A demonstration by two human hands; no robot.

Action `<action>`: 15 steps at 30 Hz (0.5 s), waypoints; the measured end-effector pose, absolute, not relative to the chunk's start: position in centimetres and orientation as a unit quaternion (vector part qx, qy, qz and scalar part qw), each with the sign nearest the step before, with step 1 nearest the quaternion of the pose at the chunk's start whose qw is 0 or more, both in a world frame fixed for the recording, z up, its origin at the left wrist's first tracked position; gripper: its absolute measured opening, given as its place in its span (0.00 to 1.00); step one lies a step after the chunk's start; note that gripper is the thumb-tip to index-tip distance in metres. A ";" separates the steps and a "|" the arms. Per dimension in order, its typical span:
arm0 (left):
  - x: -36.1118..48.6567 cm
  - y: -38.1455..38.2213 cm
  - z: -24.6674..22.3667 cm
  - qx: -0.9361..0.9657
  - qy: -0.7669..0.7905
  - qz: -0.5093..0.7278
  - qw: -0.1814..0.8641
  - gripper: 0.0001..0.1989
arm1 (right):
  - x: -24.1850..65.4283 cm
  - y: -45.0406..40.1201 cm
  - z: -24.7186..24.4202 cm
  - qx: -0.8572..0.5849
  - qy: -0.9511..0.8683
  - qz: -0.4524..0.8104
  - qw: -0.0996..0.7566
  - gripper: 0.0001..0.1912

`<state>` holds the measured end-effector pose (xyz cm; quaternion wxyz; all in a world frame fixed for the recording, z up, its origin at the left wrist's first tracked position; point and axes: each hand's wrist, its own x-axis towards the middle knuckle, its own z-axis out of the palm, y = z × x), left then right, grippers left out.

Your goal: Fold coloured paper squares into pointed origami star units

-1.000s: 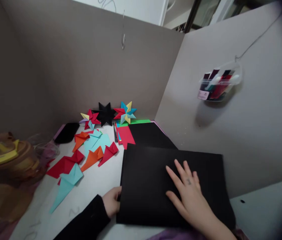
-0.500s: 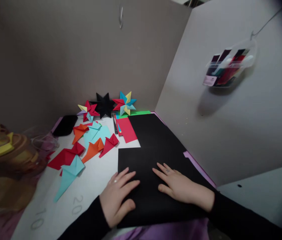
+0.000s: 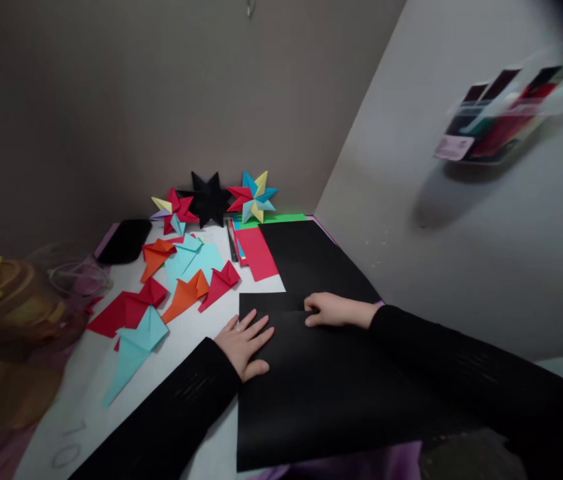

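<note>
A large sheet of black paper lies in front of me, with a line like a fold or edge running across its upper part. My left hand rests on the sheet's left side, fingers spread and palm down. My right hand is closed at that line, thumb and curled fingers together on the black paper. Behind it lies another black sheet, beside a red paper.
Folded paper pieces in orange, red and light blue are spread on the white tabletop to the left. Folded paper stars stand by the back wall. A dark phone-like object lies back left. A clear holder hangs on the right wall.
My right hand has moved away from me up the black paper, and its spread fingers have curled shut at the line. My left hand stays flat, slightly farther forward. The view has shifted.
</note>
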<state>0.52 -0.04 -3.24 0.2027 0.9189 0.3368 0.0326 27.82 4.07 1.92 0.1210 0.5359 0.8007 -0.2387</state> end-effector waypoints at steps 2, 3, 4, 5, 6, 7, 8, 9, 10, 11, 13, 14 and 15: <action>0.5 0.0 -3.2 0.912 0.346 0.052 0.214 0.31 | 27.5 5.1 1.6 0.513 0.810 -0.250 0.133 0.09; 0.4 0.1 -3.1 0.909 0.345 0.067 0.223 0.29 | 27.3 5.5 1.6 0.504 0.818 -0.245 0.129 0.10; 0.2 0.2 -3.1 0.907 0.339 0.084 0.235 0.26 | 27.1 5.8 1.5 0.498 0.827 -0.231 0.123 0.11; 0.1 0.3 -3.1 0.905 0.329 0.102 0.250 0.24 | 26.9 6.1 1.5 0.494 0.834 -0.214 0.119 0.13; -0.1 0.4 -3.1 0.902 0.316 0.119 0.269 0.23 | 26.7 6.4 1.5 0.490 0.841 -0.196 0.118 0.14; -0.4 0.5 -3.1 0.898 0.304 0.133 0.289 0.22 | 26.5 6.7 1.4 0.487 0.846 -0.181 0.118 0.14; -0.6 0.7 -3.1 0.893 0.295 0.145 0.308 0.22 | 26.4 7.0 1.3 0.486 0.849 -0.170 0.120 0.14; -0.8 0.8 -3.1 0.887 0.290 0.154 0.325 0.22 | 26.3 7.2 1.2 0.485 0.850 -0.166 0.122 0.13; -1.0 0.9 -3.0 0.882 0.288 0.160 0.337 0.23 | 26.2 7.5 1.2 0.486 0.849 -0.167 0.124 0.13; -1.1 1.1 -3.0 0.880 0.288 0.161 0.343 0.23 | 26.2 7.8 1.1 0.486 0.848 -0.170 0.124 0.13; -1.3 1.3 -3.0 0.881 0.290 0.155 0.339 0.23 | 26.3 8.2 1.0 0.486 0.845 -0.185 0.120 0.13; -1.3 1.4 -3.0 0.884 0.292 0.150 0.333 0.24 | 26.4 8.3 1.0 0.488 0.843 -0.197 0.113 0.12; -1.2 1.5 -3.0 0.886 0.295 0.146 0.327 0.24 | 26.4 8.4 1.1 0.491 0.839 -0.210 0.105 0.12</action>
